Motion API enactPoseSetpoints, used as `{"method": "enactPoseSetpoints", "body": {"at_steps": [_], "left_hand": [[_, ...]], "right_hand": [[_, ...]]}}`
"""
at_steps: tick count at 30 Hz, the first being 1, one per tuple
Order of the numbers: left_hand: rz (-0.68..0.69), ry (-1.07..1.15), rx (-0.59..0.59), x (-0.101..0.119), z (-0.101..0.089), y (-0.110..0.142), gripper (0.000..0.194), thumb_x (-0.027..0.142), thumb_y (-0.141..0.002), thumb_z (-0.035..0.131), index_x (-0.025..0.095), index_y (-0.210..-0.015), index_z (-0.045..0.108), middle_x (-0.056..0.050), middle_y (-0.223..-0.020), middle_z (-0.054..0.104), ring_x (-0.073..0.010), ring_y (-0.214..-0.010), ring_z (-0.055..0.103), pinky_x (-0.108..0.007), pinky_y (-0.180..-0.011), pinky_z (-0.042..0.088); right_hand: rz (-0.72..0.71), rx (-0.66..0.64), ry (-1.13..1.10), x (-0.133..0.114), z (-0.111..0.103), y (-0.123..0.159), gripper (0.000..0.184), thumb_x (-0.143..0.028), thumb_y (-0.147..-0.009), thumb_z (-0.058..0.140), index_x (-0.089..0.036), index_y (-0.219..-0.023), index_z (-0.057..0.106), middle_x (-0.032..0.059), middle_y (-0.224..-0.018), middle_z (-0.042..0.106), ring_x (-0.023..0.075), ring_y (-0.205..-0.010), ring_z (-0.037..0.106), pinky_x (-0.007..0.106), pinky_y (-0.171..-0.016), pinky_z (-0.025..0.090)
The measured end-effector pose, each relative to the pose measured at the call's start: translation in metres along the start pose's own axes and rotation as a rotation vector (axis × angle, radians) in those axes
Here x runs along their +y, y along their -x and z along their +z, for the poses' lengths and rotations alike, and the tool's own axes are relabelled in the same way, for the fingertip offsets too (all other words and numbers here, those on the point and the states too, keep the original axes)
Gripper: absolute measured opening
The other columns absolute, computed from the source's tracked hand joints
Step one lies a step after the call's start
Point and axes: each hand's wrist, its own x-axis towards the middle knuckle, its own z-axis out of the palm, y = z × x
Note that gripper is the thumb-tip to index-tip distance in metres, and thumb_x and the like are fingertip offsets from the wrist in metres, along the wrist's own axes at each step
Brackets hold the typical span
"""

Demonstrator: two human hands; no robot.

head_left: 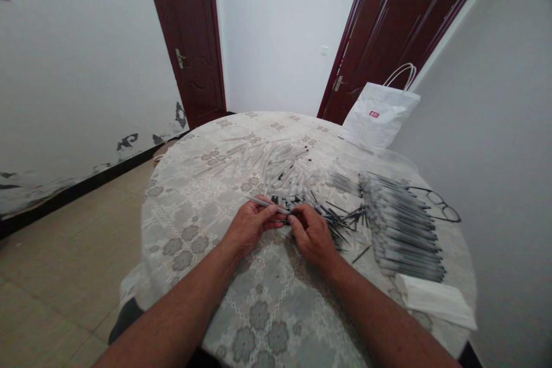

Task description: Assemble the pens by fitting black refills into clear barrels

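Note:
My left hand (255, 223) pinches a slim, pale pen (259, 202), which slants down to the right across the fingers. The closed fingertips of my right hand (311, 234) meet the pen's right end; a small dark part shows there, too small to make out. Just beyond my hands lies a loose pile of clear and white pen barrels (287, 169). Beside my right hand, thin black refills (338, 219) lie scattered. Farther right, assembled-looking pens (403, 230) are stacked in a long row.
A round table (185, 224) wears a flowered lace cloth. Eyeglasses (446, 211) rest by the stacked pens, and a folded white packet (435, 301) lies in front. A white paper bag (379, 115) stands at the back right. A wall (513, 155) borders the right side.

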Motion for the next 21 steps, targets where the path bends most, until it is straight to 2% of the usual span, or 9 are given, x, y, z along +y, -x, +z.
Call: {"method": "enactPoseSetpoints", "body": {"at_steps": [5, 7, 10, 12, 14, 16, 19, 21], "left_hand": [[-0.011, -0.039, -0.02, 0.0009, 0.0011, 0.001, 0.031, 0.028, -0.076, 0.08, 0.015, -0.092, 0.057, -0.012, -0.093, 0.075, -0.0207, -0.08, 0.074, -0.032, -0.073, 0.061], [-0.007, -0.051, -0.016, 0.0009, 0.0011, 0.0007, 0.03, 0.028, -0.077, 0.08, 0.015, -0.092, 0.058, -0.012, -0.093, 0.075, -0.0198, -0.08, 0.074, -0.031, -0.073, 0.061], [0.012, -0.064, 0.001, 0.0003, 0.0002, -0.0005, 0.028, 0.028, -0.079, 0.078, 0.015, -0.092, 0.058, -0.011, -0.093, 0.075, -0.0186, -0.08, 0.073, -0.029, -0.073, 0.061], [0.018, -0.072, 0.0, -0.0006, -0.0008, -0.0011, 0.027, 0.028, -0.08, 0.077, 0.014, -0.092, 0.058, -0.011, -0.094, 0.075, -0.0185, -0.08, 0.073, -0.029, -0.073, 0.061], [0.014, -0.078, -0.002, -0.0016, -0.0017, -0.0012, 0.027, 0.028, -0.08, 0.077, 0.014, -0.092, 0.058, -0.011, -0.095, 0.075, -0.0187, -0.081, 0.073, -0.029, -0.073, 0.061], [0.008, -0.078, -0.006, -0.0022, -0.0021, -0.0007, 0.027, 0.028, -0.08, 0.077, 0.015, -0.093, 0.057, -0.011, -0.096, 0.075, -0.0194, -0.082, 0.073, -0.03, -0.073, 0.061], [-0.002, -0.077, -0.011, -0.002, -0.0016, 0.0, 0.029, 0.028, -0.078, 0.078, 0.015, -0.093, 0.057, -0.011, -0.095, 0.075, -0.0197, -0.081, 0.073, -0.031, -0.074, 0.061], [-0.005, -0.077, -0.007, -0.0017, -0.001, -0.0001, 0.03, 0.028, -0.077, 0.079, 0.015, -0.093, 0.057, -0.011, -0.092, 0.075, -0.0194, -0.079, 0.073, -0.031, -0.073, 0.06]], "right_hand": [[0.018, -0.071, -0.003, 0.0018, -0.0003, -0.001, 0.03, -0.031, -0.1, 0.042, -0.023, -0.075, 0.056, 0.0011, -0.068, 0.059, 0.0163, -0.063, 0.053, 0.027, -0.061, 0.038], [0.047, -0.076, -0.036, 0.0013, -0.0007, -0.0005, 0.03, -0.032, -0.1, 0.041, -0.023, -0.077, 0.057, 0.0007, -0.068, 0.059, 0.0161, -0.063, 0.054, 0.026, -0.06, 0.039], [0.051, -0.042, -0.057, -0.0021, -0.0013, -0.0003, 0.015, -0.034, -0.096, 0.05, -0.023, -0.094, 0.059, 0.0012, -0.079, 0.064, 0.0168, -0.07, 0.058, 0.026, -0.065, 0.041], [0.026, -0.023, -0.036, -0.0042, -0.0015, -0.0007, 0.014, -0.034, -0.093, 0.054, -0.022, -0.1, 0.058, 0.0021, -0.084, 0.064, 0.0171, -0.073, 0.058, 0.027, -0.068, 0.042], [-0.006, -0.025, -0.005, -0.0048, -0.0014, -0.0012, 0.012, -0.032, -0.095, 0.051, -0.022, -0.097, 0.058, 0.0026, -0.085, 0.063, 0.0173, -0.075, 0.058, 0.027, -0.07, 0.042], [-0.024, -0.049, 0.017, -0.0036, -0.0013, -0.0014, 0.018, -0.031, -0.098, 0.045, -0.022, -0.089, 0.058, 0.0023, -0.081, 0.061, 0.0171, -0.075, 0.057, 0.028, -0.071, 0.041], [-0.001, -0.099, 0.014, -0.0008, -0.0013, -0.0008, 0.033, -0.034, -0.102, 0.037, -0.023, -0.076, 0.055, 0.001, -0.071, 0.058, 0.016, -0.067, 0.054, 0.027, -0.065, 0.04], [0.031, -0.103, -0.008, 0.0001, -0.0015, -0.0005, 0.032, -0.035, -0.102, 0.038, -0.023, -0.078, 0.056, 0.0005, -0.07, 0.058, 0.0156, -0.064, 0.054, 0.026, -0.063, 0.039]]}}
